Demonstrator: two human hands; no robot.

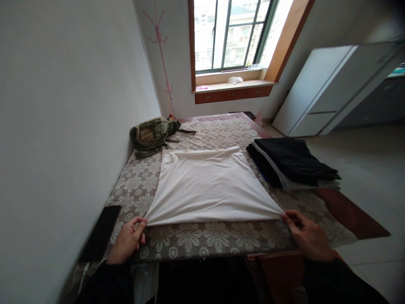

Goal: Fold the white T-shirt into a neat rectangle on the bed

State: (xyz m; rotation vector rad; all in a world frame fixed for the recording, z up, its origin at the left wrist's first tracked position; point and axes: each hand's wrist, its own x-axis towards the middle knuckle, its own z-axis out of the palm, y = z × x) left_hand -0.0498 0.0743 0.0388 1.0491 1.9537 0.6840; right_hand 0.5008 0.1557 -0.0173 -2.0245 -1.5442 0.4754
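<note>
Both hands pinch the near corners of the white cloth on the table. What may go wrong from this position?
1. The left hand and right hand hold the white cloth only by its near corners, so a corner may slip out and the stretched edge go slack.
2. The stack of dark folded clothes lies beside the cloth's right edge; a sideways pull might drag against it.
3. The lace tablecloth underneath could bunch up if the cloth is pulled.
</note>
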